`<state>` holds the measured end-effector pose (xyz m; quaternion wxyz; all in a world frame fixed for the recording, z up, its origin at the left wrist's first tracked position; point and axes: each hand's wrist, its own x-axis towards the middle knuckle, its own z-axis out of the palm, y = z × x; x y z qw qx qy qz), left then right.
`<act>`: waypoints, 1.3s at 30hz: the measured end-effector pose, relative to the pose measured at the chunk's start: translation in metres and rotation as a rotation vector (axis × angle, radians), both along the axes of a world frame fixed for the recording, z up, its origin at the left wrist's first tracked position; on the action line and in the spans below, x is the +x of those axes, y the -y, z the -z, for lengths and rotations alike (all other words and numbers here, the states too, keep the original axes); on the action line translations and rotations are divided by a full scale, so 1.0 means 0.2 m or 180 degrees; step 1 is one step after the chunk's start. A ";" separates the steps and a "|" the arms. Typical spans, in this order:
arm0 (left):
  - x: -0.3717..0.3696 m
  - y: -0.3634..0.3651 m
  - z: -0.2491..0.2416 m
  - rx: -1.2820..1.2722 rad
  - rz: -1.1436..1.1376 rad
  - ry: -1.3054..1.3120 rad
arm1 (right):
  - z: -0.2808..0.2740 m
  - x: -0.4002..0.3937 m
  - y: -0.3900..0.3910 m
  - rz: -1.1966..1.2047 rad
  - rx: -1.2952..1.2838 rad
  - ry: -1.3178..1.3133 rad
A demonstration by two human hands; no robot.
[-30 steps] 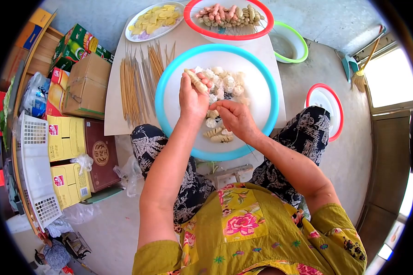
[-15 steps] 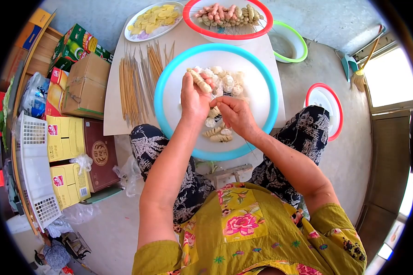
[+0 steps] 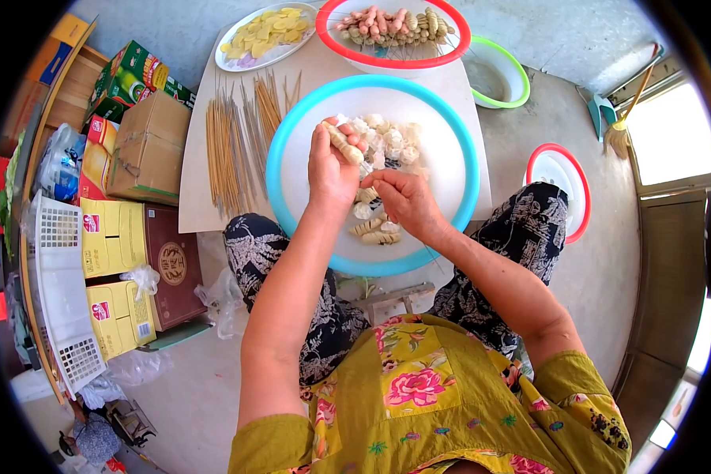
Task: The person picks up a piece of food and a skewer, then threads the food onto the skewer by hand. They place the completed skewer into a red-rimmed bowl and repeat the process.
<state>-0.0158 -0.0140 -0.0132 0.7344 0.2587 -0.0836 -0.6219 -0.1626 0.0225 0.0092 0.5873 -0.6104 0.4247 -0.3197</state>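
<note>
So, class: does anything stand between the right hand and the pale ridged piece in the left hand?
Nothing visible blocks it. The right hand is pinched shut close beside the left hand, which holds the pale ridged piece over the blue-rimmed basin.

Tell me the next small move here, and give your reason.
I'd ease the right hand slightly up toward the near end of the pale ridged roll, keeping the left hand steady. The roll lies across the left fingers, its near end angled toward the right hand, whose fingertips are pinched close by; what they pinch is too small to tell.
</note>
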 end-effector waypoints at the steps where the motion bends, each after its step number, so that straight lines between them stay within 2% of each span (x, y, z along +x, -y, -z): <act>1: 0.00 0.00 0.00 -0.0003 0.0021 -0.0005 | 0.00 0.00 0.00 0.0016 -0.0007 0.0031; 14: -0.05 -0.04 0.00 -0.0126 0.0348 0.0026 | -0.02 0.01 0.03 0.0104 -0.0033 -0.0031; 19: -0.03 -0.02 -0.02 -0.0108 0.0230 -0.0086 | -0.01 0.00 0.05 -0.0087 0.0184 0.0084; 25: 0.10 0.01 -0.05 -0.0101 -0.0023 0.0058 | 0.01 -0.03 -0.01 -0.0478 -0.0060 -0.0034; 31: 0.04 -0.05 -0.04 -0.0106 0.0443 0.0174 | 0.00 -0.02 0.02 -0.0131 0.0119 0.0299; 33: 0.03 -0.07 -0.04 -0.0146 0.0643 0.0617 | 0.00 -0.03 0.03 -0.0111 0.0138 0.0318; 39: 0.03 -0.10 -0.04 -0.0256 0.0859 0.0836 | 0.00 -0.04 0.02 -0.0091 0.0069 0.0306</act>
